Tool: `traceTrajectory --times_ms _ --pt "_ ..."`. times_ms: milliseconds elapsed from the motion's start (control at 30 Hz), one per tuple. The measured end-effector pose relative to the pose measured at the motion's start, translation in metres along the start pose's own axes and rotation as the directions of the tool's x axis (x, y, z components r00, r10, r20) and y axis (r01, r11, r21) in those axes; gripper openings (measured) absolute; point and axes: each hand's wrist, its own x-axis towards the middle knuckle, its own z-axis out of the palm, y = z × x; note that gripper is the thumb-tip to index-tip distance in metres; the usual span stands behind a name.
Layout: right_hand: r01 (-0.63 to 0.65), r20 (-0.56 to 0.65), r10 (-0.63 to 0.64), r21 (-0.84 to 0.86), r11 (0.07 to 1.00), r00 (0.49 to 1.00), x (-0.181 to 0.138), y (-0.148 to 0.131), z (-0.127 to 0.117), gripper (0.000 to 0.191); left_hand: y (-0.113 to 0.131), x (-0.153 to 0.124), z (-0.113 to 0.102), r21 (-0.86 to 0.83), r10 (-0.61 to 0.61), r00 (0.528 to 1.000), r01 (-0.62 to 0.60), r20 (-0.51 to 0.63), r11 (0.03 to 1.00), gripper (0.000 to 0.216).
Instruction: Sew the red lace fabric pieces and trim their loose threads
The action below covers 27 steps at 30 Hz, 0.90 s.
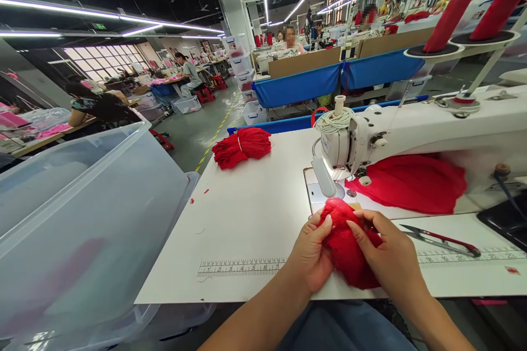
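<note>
A piece of red fabric [349, 255] is held between both hands at the table's front edge, just before the sewing machine [395, 129]. My left hand [313, 255] grips its left side, thumb pressed on top. On the other side my right hand [389, 249] pinches the cloth between thumb and fingers. Under the machine's arm lies more red fabric [415, 184], spread flat. Thread snips [442, 240] rest to the right of my right hand. The lower part of the held cloth hangs near the table edge.
A tied bundle of red fabric [242, 147] sits at the table's far left corner. Large clear plastic bins [102, 219] stand left of the table. Red thread cones [448, 22] rise at upper right. A printed ruler [239, 267] runs along the front. Other people work at machines beyond.
</note>
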Motion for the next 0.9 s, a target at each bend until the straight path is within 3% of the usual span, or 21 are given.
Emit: traceTrajectory --times_ms 167,300,400,500,700,800,867,900 --pt "-0.014 -0.007 0.014 0.042 0.999 1.000 0.001 -0.006 -0.001 0.023 0.000 -0.004 0.002 0.037 -0.010 1.000 0.010 -0.004 0.999 0.039" --pt "-0.023 0.064 0.016 0.115 0.993 0.998 0.002 -0.014 -0.006 0.020 0.006 -0.008 0.002 0.126 -0.072 0.997 0.072 -0.006 0.989 0.032" --pt "-0.064 0.110 0.053 0.100 0.993 0.992 0.003 -0.009 -0.012 0.026 0.023 -0.009 -0.002 0.064 -0.092 0.988 0.100 -0.123 0.993 0.013" --pt "-0.116 0.141 0.120 -0.037 0.993 0.983 0.001 0.005 -0.014 0.037 0.046 -0.008 -0.009 -0.004 -0.122 0.966 0.124 -0.226 0.992 0.025" --pt "0.003 0.298 0.054 -0.187 0.982 0.953 -0.007 0.008 -0.005 0.046 0.068 -0.011 -0.019 0.000 -0.102 0.986 0.103 -0.131 0.995 0.014" --pt "-0.062 0.359 0.053 0.012 0.998 0.932 -0.006 -0.006 -0.001 0.043 0.056 -0.018 -0.016 -0.049 -0.035 0.999 0.037 0.037 0.998 0.032" --pt "-0.185 0.398 0.086 0.216 0.959 0.913 -0.005 -0.015 0.000 0.038 0.044 -0.024 -0.015 0.057 -0.033 0.986 0.023 0.166 0.998 0.052" --pt "-0.244 0.419 0.104 0.294 0.924 0.902 -0.005 -0.019 0.000 0.035 0.038 -0.026 -0.016 0.138 -0.047 0.984 0.023 0.174 0.990 0.053"
